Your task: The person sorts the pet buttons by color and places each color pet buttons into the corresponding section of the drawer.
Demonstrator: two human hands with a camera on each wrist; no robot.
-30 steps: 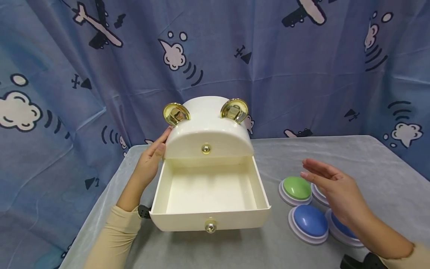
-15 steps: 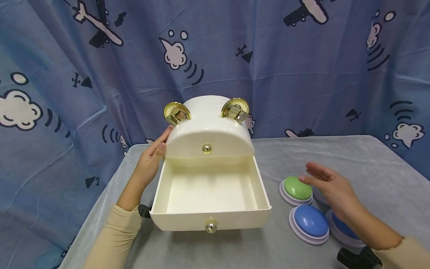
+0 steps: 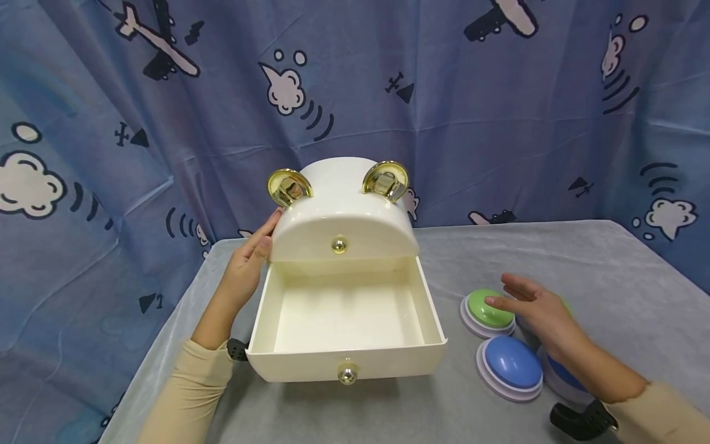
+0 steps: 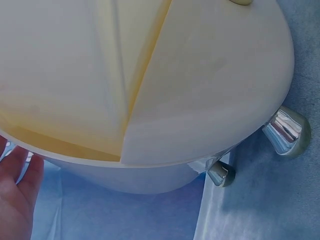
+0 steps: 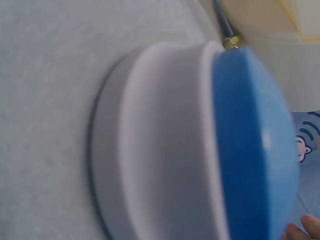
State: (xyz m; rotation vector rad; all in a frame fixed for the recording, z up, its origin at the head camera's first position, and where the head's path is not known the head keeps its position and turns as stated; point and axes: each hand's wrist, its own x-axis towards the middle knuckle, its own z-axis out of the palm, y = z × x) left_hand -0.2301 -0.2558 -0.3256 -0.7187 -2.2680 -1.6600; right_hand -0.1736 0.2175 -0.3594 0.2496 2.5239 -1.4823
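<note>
A glossy white alarm-clock-shaped box (image 3: 344, 225) with two gold bells stands on the table, its lower drawer (image 3: 294, 365) pulled out and holding nothing. Against the box's left side rests my left hand (image 3: 244, 271), fingers extended; the left wrist view shows some of those fingers (image 4: 30, 185) beside the box wall. My right hand (image 3: 549, 314) hovers over the push buttons with relaxed fingers. Its thumb overlaps a green push button (image 3: 490, 310) in the head view; contact cannot be told. Nearer me are a blue push button (image 3: 513, 362) and a second blue one (image 3: 561, 375), partly covered by the hand.
Behind my right hand a sliver of another green button (image 3: 568, 304) shows. The grey cloth-covered table (image 3: 455, 259) reaches back to a blue printed curtain (image 3: 355, 111). Gold knobs (image 3: 347, 374) stick out from the drawer and upper front.
My right hand has moved slightly left and down, its thumb shifting from right of the green button to over it. My left hand and the box stay put.
</note>
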